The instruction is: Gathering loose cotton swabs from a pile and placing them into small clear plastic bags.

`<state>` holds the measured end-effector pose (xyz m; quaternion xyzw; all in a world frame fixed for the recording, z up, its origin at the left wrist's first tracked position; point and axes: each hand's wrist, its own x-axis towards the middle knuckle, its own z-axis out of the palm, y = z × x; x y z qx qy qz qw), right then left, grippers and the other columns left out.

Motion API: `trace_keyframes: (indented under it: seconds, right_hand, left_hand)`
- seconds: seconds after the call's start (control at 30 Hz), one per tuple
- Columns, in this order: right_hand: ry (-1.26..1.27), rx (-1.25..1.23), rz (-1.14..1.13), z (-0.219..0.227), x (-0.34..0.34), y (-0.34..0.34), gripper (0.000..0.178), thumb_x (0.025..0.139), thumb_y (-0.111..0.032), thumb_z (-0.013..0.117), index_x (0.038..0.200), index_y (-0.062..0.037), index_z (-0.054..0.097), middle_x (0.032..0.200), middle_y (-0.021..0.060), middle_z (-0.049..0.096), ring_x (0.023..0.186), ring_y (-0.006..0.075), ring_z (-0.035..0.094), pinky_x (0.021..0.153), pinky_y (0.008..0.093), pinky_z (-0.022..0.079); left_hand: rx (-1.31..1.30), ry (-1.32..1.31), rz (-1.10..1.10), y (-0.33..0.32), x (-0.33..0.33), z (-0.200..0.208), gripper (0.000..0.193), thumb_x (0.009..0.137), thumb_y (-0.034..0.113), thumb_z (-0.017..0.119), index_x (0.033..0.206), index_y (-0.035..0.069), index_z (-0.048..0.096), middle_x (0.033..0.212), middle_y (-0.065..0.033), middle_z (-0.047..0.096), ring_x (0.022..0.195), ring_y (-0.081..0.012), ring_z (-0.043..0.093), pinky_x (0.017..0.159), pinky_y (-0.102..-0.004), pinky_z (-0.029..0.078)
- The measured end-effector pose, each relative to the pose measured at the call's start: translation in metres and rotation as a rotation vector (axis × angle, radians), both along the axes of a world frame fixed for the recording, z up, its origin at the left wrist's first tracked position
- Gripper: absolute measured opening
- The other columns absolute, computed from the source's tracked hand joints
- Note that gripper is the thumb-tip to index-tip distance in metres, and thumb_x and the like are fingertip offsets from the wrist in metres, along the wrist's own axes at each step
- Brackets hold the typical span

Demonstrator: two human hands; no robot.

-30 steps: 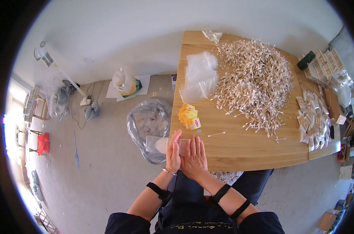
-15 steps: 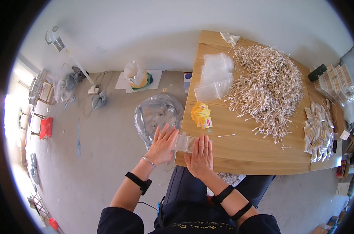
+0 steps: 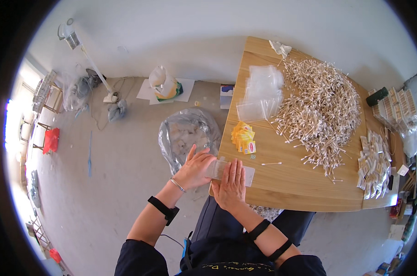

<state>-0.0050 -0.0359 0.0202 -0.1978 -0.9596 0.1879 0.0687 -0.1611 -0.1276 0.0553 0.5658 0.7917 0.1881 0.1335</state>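
A small clear bag of cotton swabs [image 3: 216, 168] lies at the near left corner of the table. My left hand [image 3: 194, 169] is closed round its left end, over the table's edge. Flat across the bag's middle rests my right hand [image 3: 230, 186], fingers stretched out. The bag's right end sticks out beyond those fingers. A single cotton swab [image 3: 272, 163] lies to the right, and a fanned stack of yellow cards [image 3: 243, 137] lies just beyond the hands.
A large heap of cotton swabs [image 3: 321, 110] covers the table's middle. Clear empty bags [image 3: 262, 89] lie left of it, filled packets [image 3: 374, 165] at the right. A grey plastic-lined bin [image 3: 164, 142] stands on the floor beside the table.
My right hand has shifted left along the bag, uncovering its right end. My left hand's spread fingers have drawn in round the left end. The view has shifted slightly.
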Motion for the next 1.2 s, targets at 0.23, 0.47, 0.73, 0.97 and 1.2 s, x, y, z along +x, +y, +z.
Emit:
trace_keyframes:
  seconds: [0.23, 0.47, 0.73, 0.97, 1.2]
  right_hand:
    - [0.002, 0.003, -0.029, 0.003, -0.004, -0.004, 0.077, 0.091, -0.042, 0.044, 0.139, 0.0153, 0.024, 0.149, 0.0339, 0.016, 0.141, 0.0472, 0.011, 0.116, 0.052, 0.007]
    - [0.016, -0.025, 0.008, 0.004, 0.0, -0.003, 0.078, 0.089, -0.039, 0.046, 0.139, 0.0158, 0.023, 0.148, 0.0349, 0.018, 0.14, 0.0487, 0.012, 0.115, 0.0534, 0.01]
    - [0.023, -0.019, 0.034, 0.002, -0.009, -0.01, 0.08, 0.087, -0.038, 0.051, 0.139, 0.0157, 0.022, 0.148, 0.0348, 0.017, 0.141, 0.0488, 0.011, 0.115, 0.0534, 0.009]
    - [0.047, -0.088, 0.026, 0.006, -0.017, -0.016, 0.085, 0.085, -0.035, 0.054, 0.139, 0.0176, 0.015, 0.147, 0.0391, 0.014, 0.14, 0.0505, 0.009, 0.115, 0.0535, 0.007]
    - [0.025, -0.112, 0.013, 0.007, -0.026, -0.027, 0.09, 0.084, -0.036, 0.056, 0.14, 0.0172, 0.01, 0.148, 0.0388, 0.01, 0.141, 0.05, 0.005, 0.115, 0.0538, 0.005]
  left_hand:
    - [0.002, -0.022, -0.001, 0.002, -0.003, 0.005, 0.063, 0.063, 0.024, 0.079, 0.12, 0.008, 0.056, 0.116, -0.0076, 0.061, 0.117, -0.0225, 0.053, 0.117, -0.0504, 0.016]
    - [0.012, -0.049, 0.003, 0.001, -0.003, 0.002, 0.065, 0.062, 0.023, 0.079, 0.121, 0.008, 0.056, 0.116, -0.0077, 0.061, 0.116, -0.0224, 0.054, 0.117, -0.0485, 0.018]
    - [-0.003, -0.066, 0.023, -0.001, -0.004, 0.001, 0.066, 0.064, 0.026, 0.078, 0.123, 0.007, 0.056, 0.117, -0.0075, 0.062, 0.117, -0.0217, 0.053, 0.118, -0.0482, 0.015]
    - [0.01, -0.009, 0.114, -0.009, -0.01, 0.006, 0.081, 0.065, 0.035, 0.081, 0.134, 0.007, 0.048, 0.118, -0.0127, 0.06, 0.118, -0.0295, 0.052, 0.117, -0.0481, 0.013]
    - [0.21, -0.85, 0.547, -0.03, -0.023, -0.037, 0.054, 0.088, 0.022, 0.067, 0.131, -0.001, 0.046, 0.115, -0.0128, 0.062, 0.108, -0.0207, 0.059, 0.097, -0.034, 0.044]
